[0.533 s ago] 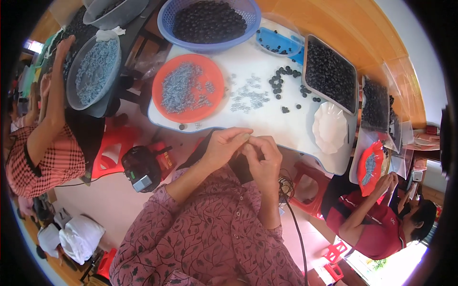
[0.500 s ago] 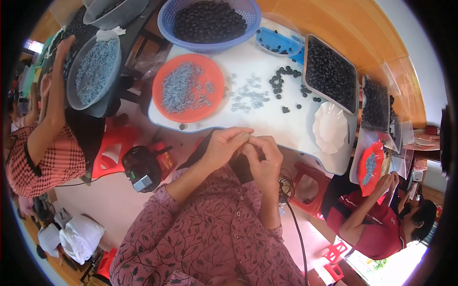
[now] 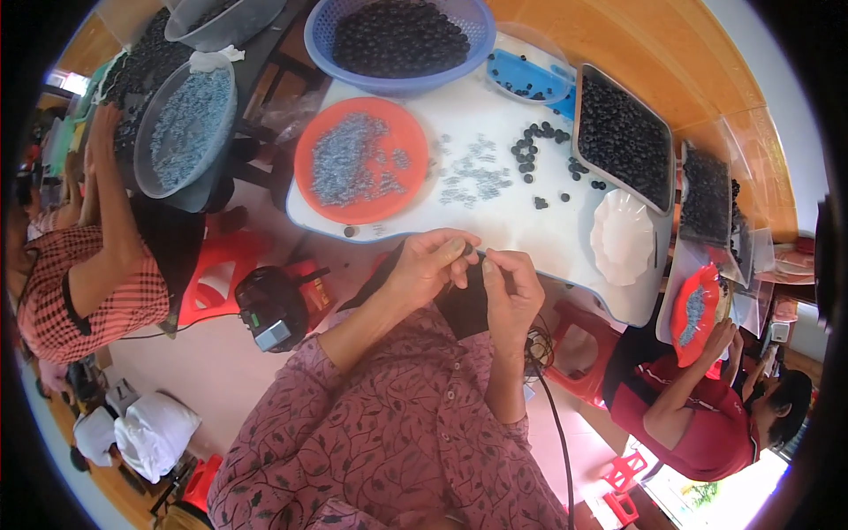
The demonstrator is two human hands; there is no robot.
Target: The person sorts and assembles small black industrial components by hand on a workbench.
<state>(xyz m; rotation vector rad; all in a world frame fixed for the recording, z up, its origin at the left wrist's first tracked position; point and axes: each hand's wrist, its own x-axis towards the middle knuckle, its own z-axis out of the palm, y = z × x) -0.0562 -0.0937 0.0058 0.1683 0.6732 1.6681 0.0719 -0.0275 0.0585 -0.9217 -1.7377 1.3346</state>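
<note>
Just off the near edge of the white table, my left hand [image 3: 431, 267] pinches a small round black piece [image 3: 469, 251] between thumb and fingers. My right hand [image 3: 514, 290] is close beside it, thumb and forefinger pressed together. Whatever those right fingertips hold is too small to make out. Beyond my hands, small clear-grey pieces [image 3: 475, 172] lie scattered on the white table [image 3: 565, 243]. An orange-red plate [image 3: 411, 141] to their left carries a heap of similar pieces. Several loose black round pieces [image 3: 526, 150] lie to the right.
A blue-purple basket [image 3: 402, 86] of black pieces stands at the back. Right of it are a metal tray [image 3: 579, 115] of black pieces and a white scalloped dish [image 3: 623, 237]. Co-workers sit left [image 3: 97, 278] and right [image 3: 698, 411]. A cable [image 3: 561, 424] hangs beside my right arm.
My fingertips have drawn slightly apart, and the black piece now shows in my left fingers. My right hand has shifted a little right. The whole view has swung slightly.
</note>
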